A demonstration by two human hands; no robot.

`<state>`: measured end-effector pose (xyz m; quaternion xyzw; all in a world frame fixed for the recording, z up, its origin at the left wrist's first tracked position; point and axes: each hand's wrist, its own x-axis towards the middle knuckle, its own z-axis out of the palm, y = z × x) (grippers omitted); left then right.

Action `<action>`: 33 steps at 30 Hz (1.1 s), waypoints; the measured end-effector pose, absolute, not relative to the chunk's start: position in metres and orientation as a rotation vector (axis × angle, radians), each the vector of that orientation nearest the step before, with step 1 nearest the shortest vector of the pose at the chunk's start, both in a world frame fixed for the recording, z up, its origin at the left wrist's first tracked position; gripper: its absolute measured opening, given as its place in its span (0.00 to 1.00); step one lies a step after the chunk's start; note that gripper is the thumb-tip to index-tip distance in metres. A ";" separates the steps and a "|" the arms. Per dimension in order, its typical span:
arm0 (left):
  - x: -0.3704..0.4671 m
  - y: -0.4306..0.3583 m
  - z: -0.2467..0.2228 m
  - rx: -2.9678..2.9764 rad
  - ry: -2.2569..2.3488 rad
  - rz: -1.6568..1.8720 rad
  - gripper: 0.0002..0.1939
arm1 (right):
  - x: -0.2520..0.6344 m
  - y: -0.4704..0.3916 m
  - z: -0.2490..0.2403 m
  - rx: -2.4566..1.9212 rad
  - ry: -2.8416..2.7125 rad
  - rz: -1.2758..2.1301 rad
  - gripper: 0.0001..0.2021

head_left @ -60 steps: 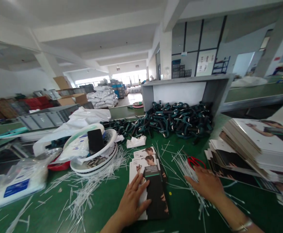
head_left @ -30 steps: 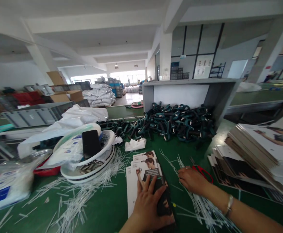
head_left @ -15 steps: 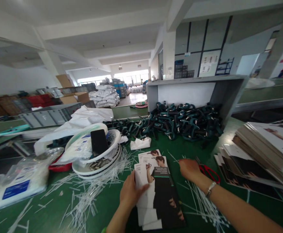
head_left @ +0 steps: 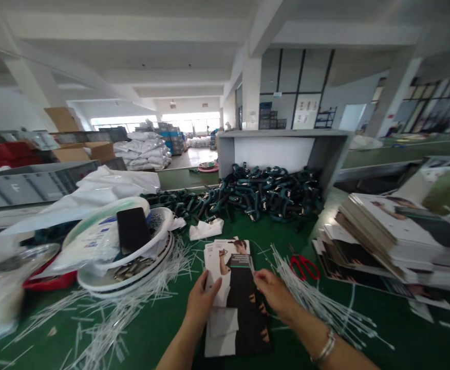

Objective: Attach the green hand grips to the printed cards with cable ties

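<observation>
The left hand [head_left: 202, 298] grips the left edge of a small stack of printed cards [head_left: 244, 313], thumb laid over the top; the stack sits on the green table [head_left: 163, 334], between the two hands. The right hand [head_left: 273, 290] has its fingertips pinched on a thin pale strip [head_left: 251, 265] at the cards' right edge, though it is too blurred to say whether this is one of the white ties [head_left: 325, 306] lying just beside that hand. Red-handled scissors [head_left: 305, 267] rest near the ties, and dark clamps [head_left: 263, 192] are heaped beyond the cards.
</observation>
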<state>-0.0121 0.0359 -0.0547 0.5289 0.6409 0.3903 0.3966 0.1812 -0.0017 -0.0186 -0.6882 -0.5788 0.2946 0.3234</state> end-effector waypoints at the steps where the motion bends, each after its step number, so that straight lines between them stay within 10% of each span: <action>1: -0.011 0.030 -0.054 1.325 1.585 1.003 0.32 | 0.175 -0.001 -0.022 -1.777 -1.458 0.793 0.10; 9: -0.023 0.000 -0.052 2.069 1.407 0.453 0.65 | 0.173 0.017 -0.022 -1.588 -1.146 0.916 0.05; 16: -0.016 -0.008 -0.046 2.181 1.521 0.362 0.51 | 0.180 -0.004 -0.020 -1.481 -1.022 1.130 0.07; 22: -0.011 -0.023 -0.023 2.195 1.449 0.169 0.66 | 0.194 -0.016 -0.024 -1.379 -0.964 1.334 0.14; 29: -0.016 -0.010 -0.030 2.101 1.639 0.485 0.28 | 0.190 -0.020 -0.016 -1.214 -0.972 1.406 0.17; 33: -0.019 -0.010 -0.029 2.168 1.742 0.451 0.22 | 0.209 -0.029 -0.005 -1.227 -1.031 1.334 0.15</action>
